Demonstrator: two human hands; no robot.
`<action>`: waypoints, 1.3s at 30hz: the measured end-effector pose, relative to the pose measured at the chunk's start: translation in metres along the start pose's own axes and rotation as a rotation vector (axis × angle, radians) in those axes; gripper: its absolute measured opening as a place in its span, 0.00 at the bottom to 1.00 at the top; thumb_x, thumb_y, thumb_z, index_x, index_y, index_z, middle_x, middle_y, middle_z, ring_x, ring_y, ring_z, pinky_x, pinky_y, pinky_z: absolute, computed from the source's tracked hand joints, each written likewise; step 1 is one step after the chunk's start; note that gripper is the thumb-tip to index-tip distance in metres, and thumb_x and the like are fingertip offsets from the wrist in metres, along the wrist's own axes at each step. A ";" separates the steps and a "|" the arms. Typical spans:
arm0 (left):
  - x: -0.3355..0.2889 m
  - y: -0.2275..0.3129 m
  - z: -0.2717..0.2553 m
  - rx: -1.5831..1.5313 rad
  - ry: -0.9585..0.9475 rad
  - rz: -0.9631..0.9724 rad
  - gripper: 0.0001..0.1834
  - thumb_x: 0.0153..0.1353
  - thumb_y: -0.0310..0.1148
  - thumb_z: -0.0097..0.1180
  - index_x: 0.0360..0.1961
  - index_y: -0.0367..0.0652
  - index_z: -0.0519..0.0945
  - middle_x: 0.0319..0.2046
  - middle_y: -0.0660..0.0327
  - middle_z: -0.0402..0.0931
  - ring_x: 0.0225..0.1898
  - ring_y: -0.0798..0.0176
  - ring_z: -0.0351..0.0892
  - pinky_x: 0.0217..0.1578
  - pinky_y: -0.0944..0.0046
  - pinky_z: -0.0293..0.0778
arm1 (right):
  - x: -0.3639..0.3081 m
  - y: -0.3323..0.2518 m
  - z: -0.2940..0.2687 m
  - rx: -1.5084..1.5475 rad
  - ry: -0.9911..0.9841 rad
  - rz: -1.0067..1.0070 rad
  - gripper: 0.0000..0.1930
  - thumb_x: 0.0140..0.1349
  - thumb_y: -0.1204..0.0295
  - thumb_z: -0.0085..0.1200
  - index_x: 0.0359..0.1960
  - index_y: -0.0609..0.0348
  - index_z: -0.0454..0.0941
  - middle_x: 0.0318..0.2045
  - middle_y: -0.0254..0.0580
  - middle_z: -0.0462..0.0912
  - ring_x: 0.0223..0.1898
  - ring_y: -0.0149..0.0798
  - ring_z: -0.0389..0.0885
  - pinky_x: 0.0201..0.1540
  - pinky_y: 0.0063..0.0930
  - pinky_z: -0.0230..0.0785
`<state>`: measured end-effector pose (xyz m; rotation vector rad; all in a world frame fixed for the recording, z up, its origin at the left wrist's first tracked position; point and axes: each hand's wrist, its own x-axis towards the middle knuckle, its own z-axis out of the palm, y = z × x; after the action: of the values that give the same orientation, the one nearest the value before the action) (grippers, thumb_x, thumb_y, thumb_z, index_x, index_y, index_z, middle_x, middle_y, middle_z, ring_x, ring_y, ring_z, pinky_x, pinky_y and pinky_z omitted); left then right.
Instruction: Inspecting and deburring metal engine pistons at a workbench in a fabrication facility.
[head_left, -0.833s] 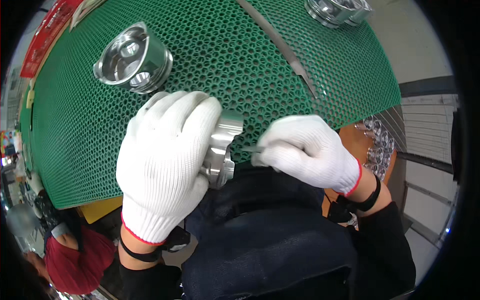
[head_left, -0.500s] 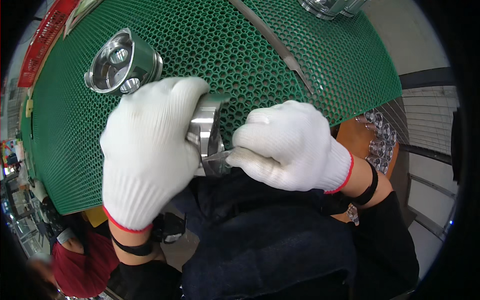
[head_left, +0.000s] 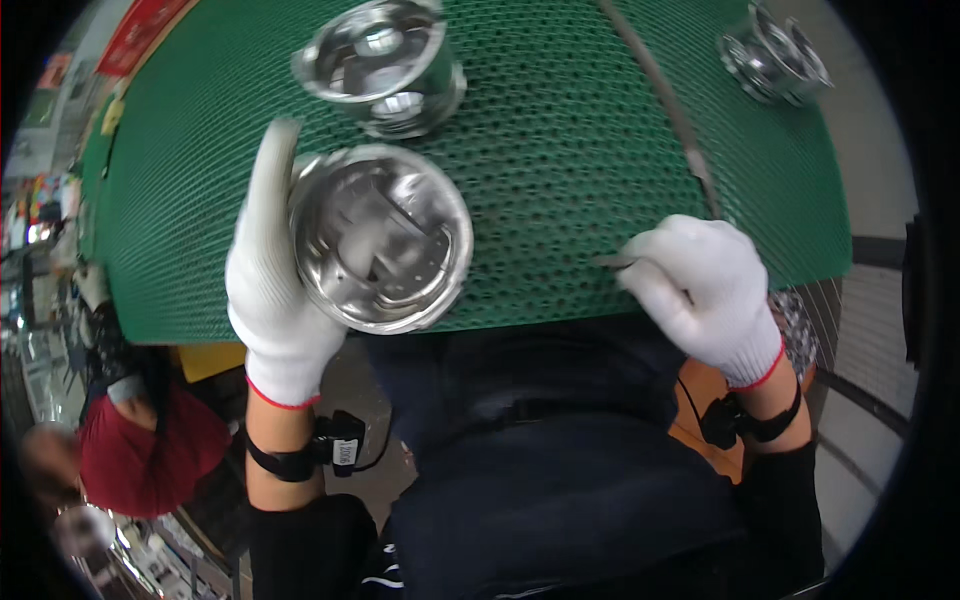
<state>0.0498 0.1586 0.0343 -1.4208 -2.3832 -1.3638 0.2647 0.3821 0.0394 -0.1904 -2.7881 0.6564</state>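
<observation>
**Placement list, head view**

I log these from my remote post, sides as the wearer's own.

- Mat (head_left: pixel 540 280): before the wearer's torso.
- Left hand (head_left: pixel 275 275): at the mat's near edge; held piston (head_left: pixel 385 240) in its grasp, right of the palm.
- Second piston (head_left: pixel 390 70): on the mat, just beyond the first.
- Right hand (head_left: pixel 705 290): well apart, rightward; small tool (head_left: pixel 612 262) projecting left from its fist.
- Long file (head_left: pixel 665 95): on the mat, beyond that fist.
- Further pistons (head_left: pixel 765 70): far right.
- Co-worker (head_left: pixel 150 445): left of the left forearm.
</observation>
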 end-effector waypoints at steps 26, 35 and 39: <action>0.051 -0.120 -0.165 0.772 0.060 -0.277 0.34 0.54 0.25 0.66 0.64 0.43 0.71 0.53 0.48 0.78 0.57 0.44 0.76 0.59 0.49 0.71 | 0.000 0.003 0.017 -0.136 0.055 -0.082 0.10 0.50 0.65 0.65 0.32 0.52 0.81 0.18 0.35 0.71 0.19 0.41 0.75 0.23 0.35 0.67; 0.078 -0.020 -0.023 0.520 -0.269 0.501 0.18 0.48 0.29 0.69 0.42 0.40 0.79 0.55 0.49 0.75 0.62 0.35 0.70 0.60 0.46 0.70 | 0.003 -0.002 0.008 -0.109 0.016 0.004 0.20 0.56 0.76 0.57 0.53 0.49 0.79 0.30 0.40 0.78 0.25 0.45 0.79 0.28 0.35 0.73; 0.030 0.014 -0.036 0.149 -0.199 0.270 0.09 0.51 0.26 0.65 0.33 0.37 0.80 0.54 0.43 0.75 0.61 0.40 0.73 0.57 0.46 0.73 | 0.003 -0.003 0.004 0.369 0.049 0.077 0.23 0.60 0.82 0.52 0.59 0.52 0.76 0.38 0.44 0.80 0.32 0.44 0.82 0.35 0.34 0.77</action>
<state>0.0294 0.1569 0.0788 -1.8270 -2.2377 -1.0026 0.2601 0.3787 0.0380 -0.2343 -2.5656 1.1503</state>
